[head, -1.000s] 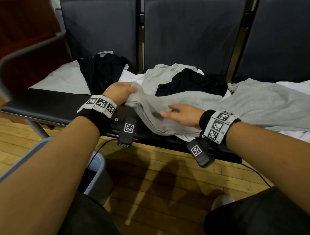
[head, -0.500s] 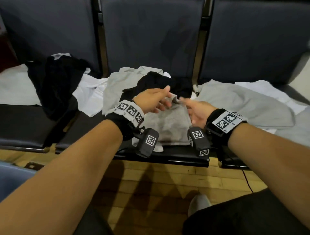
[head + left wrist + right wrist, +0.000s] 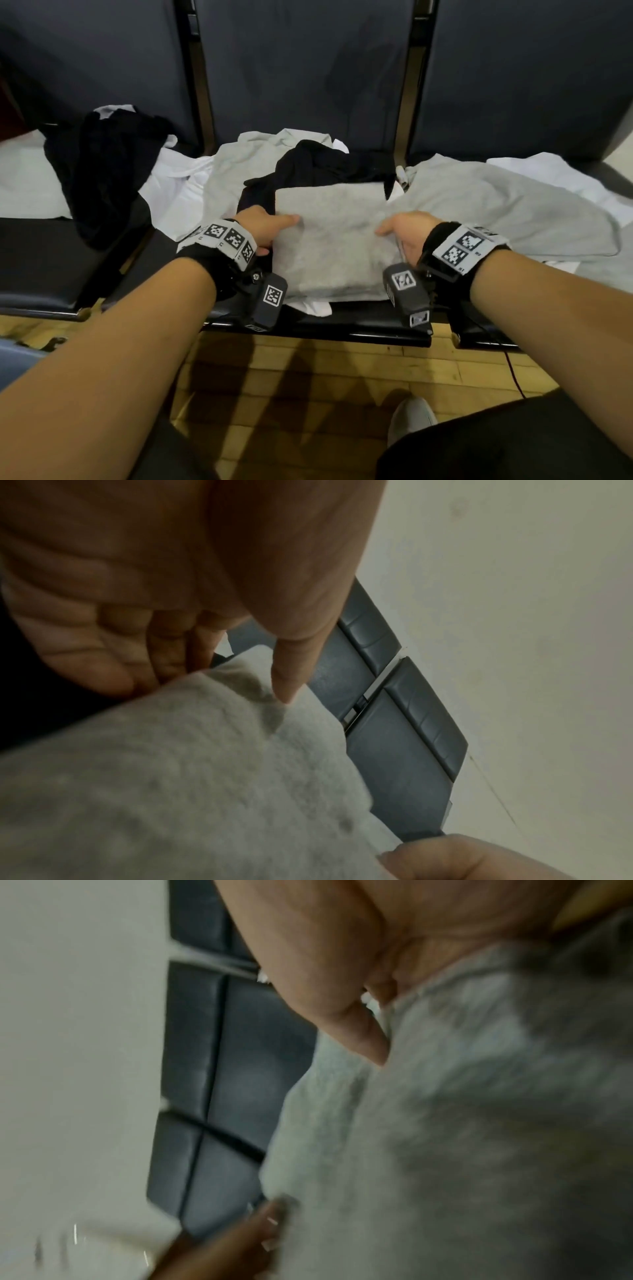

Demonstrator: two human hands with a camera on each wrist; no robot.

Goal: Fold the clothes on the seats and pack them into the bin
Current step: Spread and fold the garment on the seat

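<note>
A folded grey garment (image 3: 332, 240) lies as a neat square on the middle seat (image 3: 342, 329), on top of other clothes. My left hand (image 3: 270, 229) grips its left edge, with the thumb on top and the fingers tucked underneath. My right hand (image 3: 400, 236) grips the right edge the same way. In the left wrist view the thumb (image 3: 291, 669) presses into the grey garment (image 3: 171, 777) and the fingers (image 3: 164, 642) curl below it. The right wrist view is blurred, but the thumb (image 3: 342, 1001) lies along the grey garment (image 3: 445, 1123).
Loose clothes cover the seats: a black garment (image 3: 102, 171) at the left, another black garment (image 3: 325, 164) behind the folded one, a spread grey shirt (image 3: 496, 205) at the right, and white pieces (image 3: 178, 192). A corner of the grey bin (image 3: 13, 363) shows at the lower left on the wooden floor.
Both hands pinched the garment's far edge half a second ago. They now hold its left and right sides, and it lies as a flat square.
</note>
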